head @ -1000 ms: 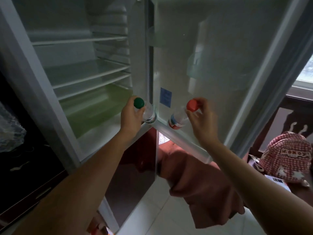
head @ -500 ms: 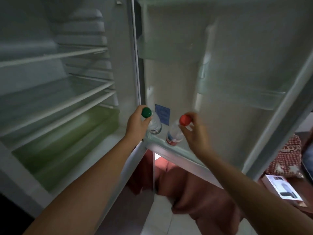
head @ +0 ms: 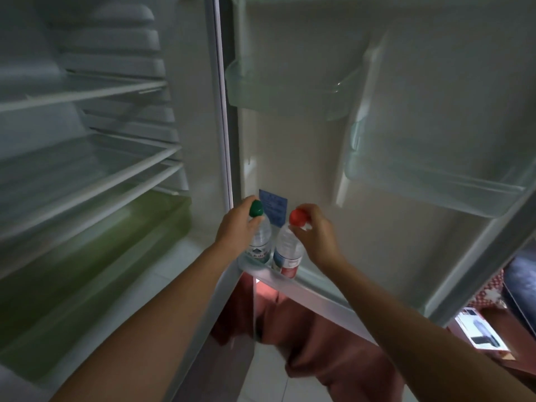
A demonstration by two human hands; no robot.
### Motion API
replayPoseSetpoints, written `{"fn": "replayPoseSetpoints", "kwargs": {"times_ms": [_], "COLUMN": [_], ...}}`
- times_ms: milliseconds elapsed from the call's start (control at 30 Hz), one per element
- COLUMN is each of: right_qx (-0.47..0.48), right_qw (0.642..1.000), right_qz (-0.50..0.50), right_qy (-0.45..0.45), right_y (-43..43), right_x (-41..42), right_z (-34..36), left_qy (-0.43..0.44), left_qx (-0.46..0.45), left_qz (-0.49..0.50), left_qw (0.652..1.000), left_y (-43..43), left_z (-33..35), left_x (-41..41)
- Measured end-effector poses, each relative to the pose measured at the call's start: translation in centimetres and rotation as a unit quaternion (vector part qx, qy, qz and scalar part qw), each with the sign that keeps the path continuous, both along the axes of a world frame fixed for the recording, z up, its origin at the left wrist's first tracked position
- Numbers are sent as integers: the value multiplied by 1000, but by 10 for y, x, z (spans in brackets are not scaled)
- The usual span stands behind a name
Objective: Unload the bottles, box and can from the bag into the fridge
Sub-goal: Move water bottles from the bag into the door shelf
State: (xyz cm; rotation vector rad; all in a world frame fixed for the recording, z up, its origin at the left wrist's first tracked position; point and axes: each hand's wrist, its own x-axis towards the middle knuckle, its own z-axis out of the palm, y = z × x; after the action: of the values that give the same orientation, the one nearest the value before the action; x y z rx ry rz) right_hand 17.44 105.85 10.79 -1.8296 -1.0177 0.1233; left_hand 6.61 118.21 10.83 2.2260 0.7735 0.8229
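Both hands were up at the bottom of the open fridge door [head: 406, 242], seen from the head cam; left hand [head: 236, 230] had its fingers curled round the neck of the green-capped bottle [head: 261, 240], right hand [head: 316, 235] was pinching the red-capped bottle [head: 287, 252] right at its cap. The two bottles stood upright, just beside each other, bottoms down in the lowest door shelf [head: 322, 287] by the hinge side; a blue sticker [head: 275, 205] sat on the door panel behind them. Two clear door bins [head: 435, 184] hung higher up; inside the fridge [head: 200, 140] were glass shelves [head: 95, 184] and a green drawer [head: 101, 262]. Off to the lower right a white box [head: 481, 333] lay flat, with a bit of the red checked bag [head: 493, 288] just above it; pretty blurry there.
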Motion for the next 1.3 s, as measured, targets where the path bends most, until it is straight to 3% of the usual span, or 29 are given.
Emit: {"fn": "replayPoseSetpoints", "kwargs": {"times_ms": [200, 400, 533, 767, 1033, 1300], "right_qx": [-31, -73, -123, -247, -208, -173], "right_qw": [999, 996, 989, 966, 977, 982], "right_qz": [34, 43, 47, 49, 21, -11], "right_qy": [12, 20, 70, 58, 38, 74], "right_y": [13, 18, 17, 23, 29, 34], "right_x": [13, 24, 28, 25, 19, 10], "right_z": [4, 0, -7, -23, -30, -29], "left_qy": [-2, -40, -60, -22, 6, 26], "left_qx": [0, -80, -122, -142, -102, -94], "left_qz": [18, 38, 26, 1, 7, -28], "left_qw": [1000, 995, 990, 990, 995, 995], "left_y": [8, 18, 20, 24, 32, 40], "left_z": [-3, -4, -8, -16, -20, -20], "left_x": [9, 14, 15, 18, 18, 11]}}
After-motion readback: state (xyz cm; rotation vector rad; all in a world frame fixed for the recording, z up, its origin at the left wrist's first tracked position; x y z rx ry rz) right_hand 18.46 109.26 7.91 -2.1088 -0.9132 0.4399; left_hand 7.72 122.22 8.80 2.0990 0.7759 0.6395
